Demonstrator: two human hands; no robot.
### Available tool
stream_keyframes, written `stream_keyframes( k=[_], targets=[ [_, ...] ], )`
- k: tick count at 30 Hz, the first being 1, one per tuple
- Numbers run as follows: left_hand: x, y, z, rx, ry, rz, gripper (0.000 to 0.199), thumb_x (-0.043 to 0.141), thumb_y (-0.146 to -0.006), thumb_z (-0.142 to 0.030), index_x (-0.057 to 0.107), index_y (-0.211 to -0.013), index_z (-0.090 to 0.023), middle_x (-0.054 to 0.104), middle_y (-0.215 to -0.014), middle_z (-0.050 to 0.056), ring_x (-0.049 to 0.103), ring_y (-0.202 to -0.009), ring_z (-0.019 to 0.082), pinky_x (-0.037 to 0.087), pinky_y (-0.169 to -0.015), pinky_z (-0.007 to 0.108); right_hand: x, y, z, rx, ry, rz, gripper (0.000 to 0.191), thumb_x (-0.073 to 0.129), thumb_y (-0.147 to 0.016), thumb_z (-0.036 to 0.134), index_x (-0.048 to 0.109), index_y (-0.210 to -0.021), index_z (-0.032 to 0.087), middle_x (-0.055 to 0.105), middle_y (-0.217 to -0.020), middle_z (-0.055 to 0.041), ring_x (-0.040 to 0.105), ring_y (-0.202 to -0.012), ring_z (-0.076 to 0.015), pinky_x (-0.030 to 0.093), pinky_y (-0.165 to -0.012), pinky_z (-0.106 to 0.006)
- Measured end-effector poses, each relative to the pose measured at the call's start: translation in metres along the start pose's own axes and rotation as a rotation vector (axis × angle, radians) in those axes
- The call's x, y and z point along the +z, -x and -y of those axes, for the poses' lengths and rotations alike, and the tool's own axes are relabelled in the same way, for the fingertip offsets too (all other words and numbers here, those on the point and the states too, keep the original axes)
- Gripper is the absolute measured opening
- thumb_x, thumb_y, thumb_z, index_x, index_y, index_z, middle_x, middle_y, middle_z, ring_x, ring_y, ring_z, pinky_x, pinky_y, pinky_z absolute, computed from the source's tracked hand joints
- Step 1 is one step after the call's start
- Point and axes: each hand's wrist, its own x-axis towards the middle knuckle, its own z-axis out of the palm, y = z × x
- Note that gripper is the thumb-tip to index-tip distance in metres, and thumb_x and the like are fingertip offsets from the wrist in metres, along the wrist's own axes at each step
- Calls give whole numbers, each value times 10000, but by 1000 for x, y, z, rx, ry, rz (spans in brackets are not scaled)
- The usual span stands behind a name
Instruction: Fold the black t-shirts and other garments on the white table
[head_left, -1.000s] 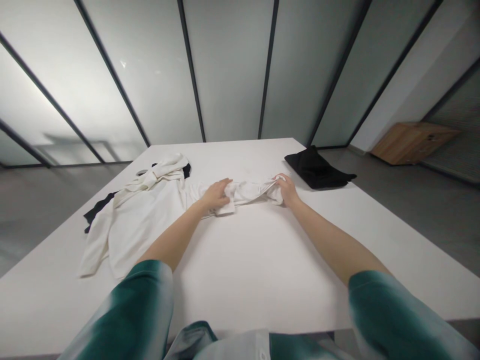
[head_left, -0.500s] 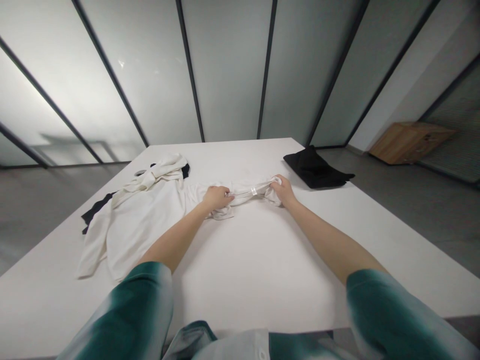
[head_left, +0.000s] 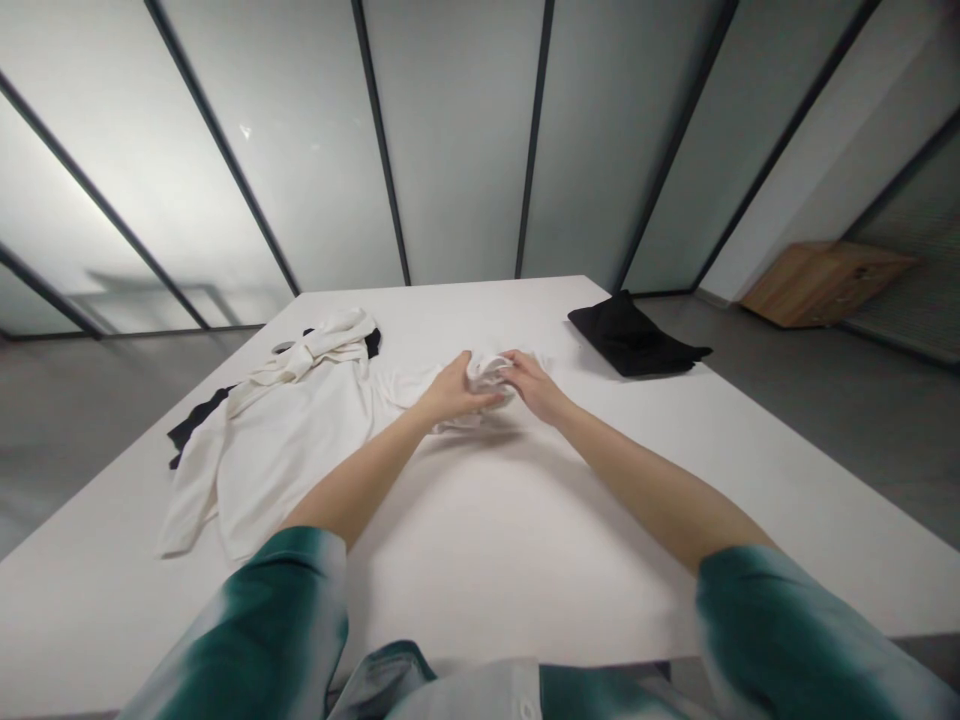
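Over the middle of the table, my left hand is closed on a bunched white cloth. My right hand grips the same cloth from the right, its fingers close to the left hand's. Part of the cloth trails left towards a white hooded garment, which lies spread on the table's left side with a sleeve reaching towards the near edge. Where the cloth and the garment meet, I cannot tell whether they are joined. Dark fabric shows from under the garment.
A folded black cloth lies at the right back of the white table. Frosted glass panels stand behind the table. A wooden cabinet is on the floor at the far right.
My right hand has moved left and my left hand slightly right, so they are now close together. The cloth that was stretched between them is bunched up.
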Motion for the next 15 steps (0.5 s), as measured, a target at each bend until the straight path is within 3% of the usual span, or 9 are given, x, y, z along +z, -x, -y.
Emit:
stream_keyframes(
  k=[2,3,6,8,11,13,15],
  targets=[
    [4,2,5,-42,-92,16,300,760,-658,-328,598,-885,-216,679,-866,29,632,-848,219,499,-807,336,6,5,1,-59,48,100,282,616,-832,489,629,-969,242,699,-961,-31,636,-966,-217,489,-878,-363],
    [1,1,8,-84,-90,-1,220,719,-671,-286,607,-846,-213,680,-829,26,633,-827,217,501,-795,335,4,6,1,-93,97,84,295,621,-839,497,639,-987,243,709,-986,-41,640,-984,-223,484,-893,-370],
    [-24,-13,13,-269,117,-178,76,630,-718,-240,612,-775,-193,632,-669,4,618,-684,184,509,-675,296,-17,6,-8,-144,263,-186,293,580,-860,506,636,-974,242,717,-944,-50,647,-932,-223,480,-864,-369],
    [-54,-26,5,-363,389,-393,88,583,-802,-271,604,-798,-186,548,-570,-27,569,-552,141,487,-574,244,-39,4,-18,-89,353,-373,276,527,-860,496,617,-875,235,696,-830,-44,635,-850,-219,478,-810,-357],
    [-113,-41,-29,-289,747,-649,187,451,-964,-281,595,-928,-167,512,-585,-49,568,-538,84,484,-594,179,-69,1,-36,85,424,-483,259,490,-818,452,572,-714,230,635,-676,-37,594,-731,-209,464,-720,-336],
    [-158,-45,-57,-177,835,-759,302,305,-1050,-243,582,-1029,-125,494,-615,-62,577,-585,48,483,-669,162,-80,1,-45,162,412,-521,244,479,-790,425,554,-664,230,608,-628,-31,571,-689,-200,451,-684,-324],
    [-205,-45,-80,-58,760,-921,377,215,-1085,-218,564,-1136,-84,518,-692,-67,616,-717,31,486,-780,190,-83,0,-50,179,389,-543,231,476,-772,413,553,-655,229,599,-615,-27,560,-672,-193,441,-666,-315]
  ],
)
